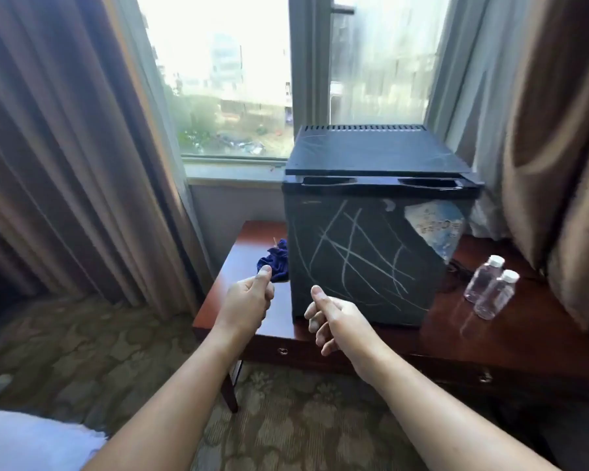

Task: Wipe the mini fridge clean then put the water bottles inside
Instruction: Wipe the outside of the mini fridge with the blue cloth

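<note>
A black mini fridge [364, 253] stands on a reddish wooden table [510, 338], its door shut and streaked with white scribble marks. A crumpled blue cloth [275, 263] lies on the table just left of the fridge. Two clear water bottles [490, 287] with white caps stand to the right of the fridge. My left hand [247, 300] hovers in front of the cloth with its fingers curled and thumb up, holding nothing. My right hand [330, 317] is before the fridge's lower left corner, loosely curled and empty.
Brown curtains [65, 164] hang on both sides of a window [225, 79] behind the fridge. A torn sticker [436, 226] sits at the door's upper right. The table has drawer knobs [282, 350] along its front. Patterned carpet lies below, white bedding [31, 440] at lower left.
</note>
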Motion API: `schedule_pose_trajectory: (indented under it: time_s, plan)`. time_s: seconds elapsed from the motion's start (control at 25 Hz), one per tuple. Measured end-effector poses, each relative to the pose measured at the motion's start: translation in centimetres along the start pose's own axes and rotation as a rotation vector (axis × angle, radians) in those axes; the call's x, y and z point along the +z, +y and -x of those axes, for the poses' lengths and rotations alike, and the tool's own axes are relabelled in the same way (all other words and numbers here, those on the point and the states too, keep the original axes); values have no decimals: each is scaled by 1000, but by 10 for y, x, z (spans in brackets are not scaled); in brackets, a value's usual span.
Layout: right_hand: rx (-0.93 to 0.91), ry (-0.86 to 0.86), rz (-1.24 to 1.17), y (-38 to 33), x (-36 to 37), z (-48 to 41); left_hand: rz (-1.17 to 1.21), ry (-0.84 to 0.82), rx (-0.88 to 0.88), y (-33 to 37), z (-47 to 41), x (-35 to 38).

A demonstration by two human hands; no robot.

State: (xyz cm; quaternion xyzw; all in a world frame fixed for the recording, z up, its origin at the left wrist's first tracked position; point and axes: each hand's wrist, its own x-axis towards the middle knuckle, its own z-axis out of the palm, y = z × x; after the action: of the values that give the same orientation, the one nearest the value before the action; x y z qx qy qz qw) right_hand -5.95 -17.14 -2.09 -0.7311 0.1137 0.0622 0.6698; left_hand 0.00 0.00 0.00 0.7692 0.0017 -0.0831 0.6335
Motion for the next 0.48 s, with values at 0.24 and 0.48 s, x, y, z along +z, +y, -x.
schedule_pose_trajectory:
  time_s: [0.24, 0.48]
  plan:
    - [101, 63, -22, -22, 86, -145, -211, -52, 76, 1, -149, -85]
    - [182, 146, 11, -8, 118, -250, -384, -85, 24, -40, -267, -121]
